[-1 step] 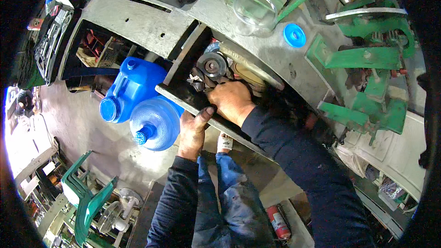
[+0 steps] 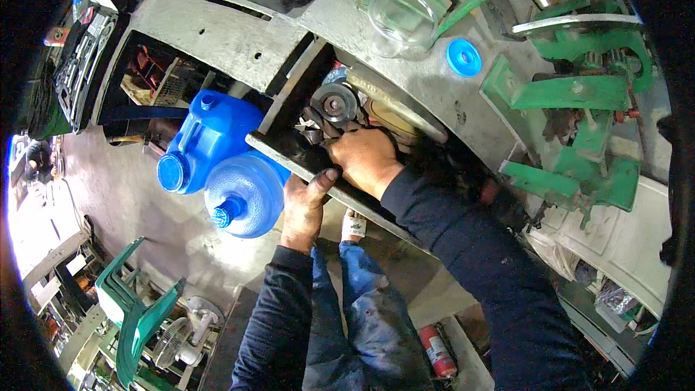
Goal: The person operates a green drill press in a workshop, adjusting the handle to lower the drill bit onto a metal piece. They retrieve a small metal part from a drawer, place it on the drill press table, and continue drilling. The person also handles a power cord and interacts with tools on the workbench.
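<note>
My left hand (image 2: 304, 213) is wrapped round the front board (image 2: 279, 152) of an open drawer, thumb on top. Inside the drawer, my right hand (image 2: 362, 159) reaches down among dark metal parts (image 2: 311, 132), its curled fingertips hidden, so whatever it grips cannot be made out. A grey ringed disc (image 2: 334, 105) lies just beyond it, beside a long pale metal piece (image 2: 434, 123) and a tan oval piece (image 2: 394, 119).
Two blue water jugs (image 2: 246, 199) stand left of the drawer. Green machinery (image 2: 572, 90), a clear container (image 2: 398, 18) and a blue lid (image 2: 463, 58) sit on the grey top. Below are a green chair (image 2: 127, 304), white fan (image 2: 184, 333) and red extinguisher (image 2: 438, 351).
</note>
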Tool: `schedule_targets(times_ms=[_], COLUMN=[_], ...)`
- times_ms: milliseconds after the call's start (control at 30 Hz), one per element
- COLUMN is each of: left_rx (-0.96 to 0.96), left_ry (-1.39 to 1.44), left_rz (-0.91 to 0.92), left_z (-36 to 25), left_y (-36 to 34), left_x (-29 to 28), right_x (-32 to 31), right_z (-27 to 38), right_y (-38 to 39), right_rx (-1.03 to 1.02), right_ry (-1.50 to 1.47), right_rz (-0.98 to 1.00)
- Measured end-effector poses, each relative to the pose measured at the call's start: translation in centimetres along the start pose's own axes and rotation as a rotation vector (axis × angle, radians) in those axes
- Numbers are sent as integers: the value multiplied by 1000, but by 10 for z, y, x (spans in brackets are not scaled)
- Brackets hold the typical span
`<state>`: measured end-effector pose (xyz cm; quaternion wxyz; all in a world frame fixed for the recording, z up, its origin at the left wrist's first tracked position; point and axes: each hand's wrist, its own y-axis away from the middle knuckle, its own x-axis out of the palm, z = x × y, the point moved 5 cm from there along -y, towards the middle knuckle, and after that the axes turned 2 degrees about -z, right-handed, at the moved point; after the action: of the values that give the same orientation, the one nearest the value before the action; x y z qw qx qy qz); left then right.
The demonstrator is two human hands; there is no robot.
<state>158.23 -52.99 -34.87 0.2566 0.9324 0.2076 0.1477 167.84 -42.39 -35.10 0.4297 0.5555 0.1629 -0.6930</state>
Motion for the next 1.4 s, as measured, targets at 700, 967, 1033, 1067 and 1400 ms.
schedule_targets(times_ms=[700, 967, 1033, 1067, 1400], left_rx=[-6, -13, -17, -27, 31], left_ry=[-71, 10, 39, 53, 10], left_rz=[-5, -24, -4, 1, -84], left_z=[12, 25, 22, 20, 5], left_y=[-15, -18, -15, -13, 1], left_x=[-9, -15, -12, -10, 0], right_x=[-60, -46, -44, -42, -33], right_z=[-33, -51, -61, -64, -39], right_y=[77, 105, 122, 132, 144], right_rx=[694, 759, 730, 693, 488], right_ry=[-1961, -2074, -1963, -1726, -640], right_rz=[-125, -202, -204, -162, -145])
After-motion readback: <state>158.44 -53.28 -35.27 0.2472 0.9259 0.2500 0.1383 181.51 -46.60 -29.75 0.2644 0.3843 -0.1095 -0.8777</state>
